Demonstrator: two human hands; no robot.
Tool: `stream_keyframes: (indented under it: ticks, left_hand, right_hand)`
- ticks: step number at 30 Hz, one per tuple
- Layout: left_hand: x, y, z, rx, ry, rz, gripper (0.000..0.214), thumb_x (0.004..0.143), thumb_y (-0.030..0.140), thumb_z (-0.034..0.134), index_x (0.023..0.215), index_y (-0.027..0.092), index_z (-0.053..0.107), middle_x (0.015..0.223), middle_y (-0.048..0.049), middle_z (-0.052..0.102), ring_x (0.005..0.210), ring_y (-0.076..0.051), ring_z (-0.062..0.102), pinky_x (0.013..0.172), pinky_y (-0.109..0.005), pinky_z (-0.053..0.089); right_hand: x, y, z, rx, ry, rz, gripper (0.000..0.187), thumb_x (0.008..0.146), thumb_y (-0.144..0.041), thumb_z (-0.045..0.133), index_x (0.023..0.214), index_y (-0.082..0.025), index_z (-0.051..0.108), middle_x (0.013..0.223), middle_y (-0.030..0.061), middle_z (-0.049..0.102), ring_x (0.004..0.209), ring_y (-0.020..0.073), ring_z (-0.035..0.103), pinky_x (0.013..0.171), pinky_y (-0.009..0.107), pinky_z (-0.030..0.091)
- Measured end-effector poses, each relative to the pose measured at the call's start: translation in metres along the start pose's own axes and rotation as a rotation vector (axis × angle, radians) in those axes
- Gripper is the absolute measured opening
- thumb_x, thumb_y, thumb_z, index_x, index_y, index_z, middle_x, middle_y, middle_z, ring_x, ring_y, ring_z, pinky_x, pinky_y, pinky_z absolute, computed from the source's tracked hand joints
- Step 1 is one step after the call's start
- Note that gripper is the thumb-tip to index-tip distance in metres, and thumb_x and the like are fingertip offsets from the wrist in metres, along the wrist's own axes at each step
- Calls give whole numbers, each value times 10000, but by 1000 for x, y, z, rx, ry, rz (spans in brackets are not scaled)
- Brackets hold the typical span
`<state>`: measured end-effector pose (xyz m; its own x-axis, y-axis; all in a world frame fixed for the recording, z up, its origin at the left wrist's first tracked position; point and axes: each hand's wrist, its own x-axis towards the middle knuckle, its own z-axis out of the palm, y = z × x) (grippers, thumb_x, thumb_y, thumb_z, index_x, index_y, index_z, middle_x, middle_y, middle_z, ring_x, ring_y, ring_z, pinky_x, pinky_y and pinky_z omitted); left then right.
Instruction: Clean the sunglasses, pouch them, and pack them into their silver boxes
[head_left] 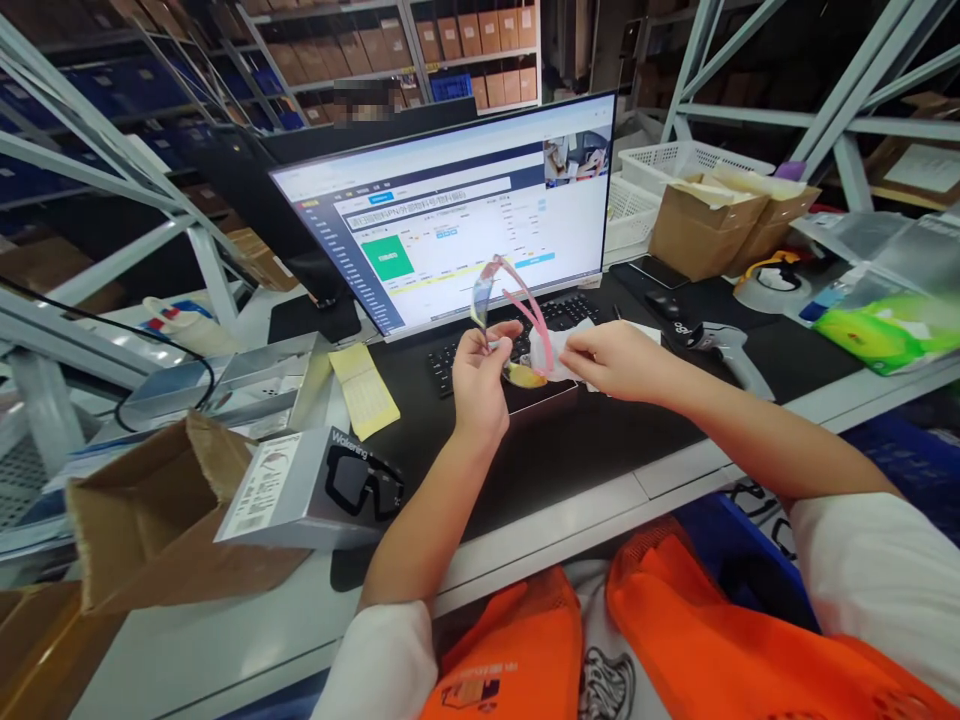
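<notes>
Above the keyboard, a pair of sunglasses (541, 334) with pink temples and tinted, mirror-like lenses is held up in front of the monitor. My left hand (482, 378) is closed on the frame near the middle, its thumb and fingers pinched together. To the right of the glasses, my right hand (619, 360) pinches a thin white sheet (564, 350), which hangs against the pink temple; whether it is cloth or a soft wrapper is unclear. Under the hands lies a dark box-like item (536, 400), partly hidden.
A monitor (457, 235) and keyboard (441, 370) stand behind my hands. On the left are a grey eyewear box (300, 490), an open carton (157, 520) and yellow notes (364, 388). Rightward lie a handheld scanner (731, 355), a tape roll (772, 285), cartons (701, 230) and a white basket (630, 215).
</notes>
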<state>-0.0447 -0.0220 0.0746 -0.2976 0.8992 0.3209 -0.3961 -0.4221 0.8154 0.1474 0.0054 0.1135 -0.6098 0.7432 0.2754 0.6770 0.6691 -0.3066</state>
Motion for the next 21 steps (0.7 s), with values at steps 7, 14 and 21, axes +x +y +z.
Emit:
stream_keyframes:
  ticks: [7,14,21]
  left_hand:
    - [2,2,1,-1,123,110,312,769,337,806,881,233,534,1088,-32,736,1130,-211,699,1011,-345,494]
    - [12,-2,-9,49,37,-2,415,705,405,868,905,230,549,1202,-65,709,1153,-257,700,937,-354,533]
    - [10,-2,-8,99,159,226,386,710,383,893,902,228,596,1138,-43,712,1166,-227,677,1023,-353,515]
  right_hand:
    - [17,-10,4,55,51,-142,390,1013,-389,427,678,-200,494,693,39,593,645,160,473,641,308,242]
    - [26,-8,-1,72,159,-120,358,1009,-348,433,684,-205,473,686,37,580,664,168,479,667,316,263]
    - [25,-1,5,119,127,-161,363,1014,-337,444,677,-204,465,676,24,567,647,158,467,664,309,264]
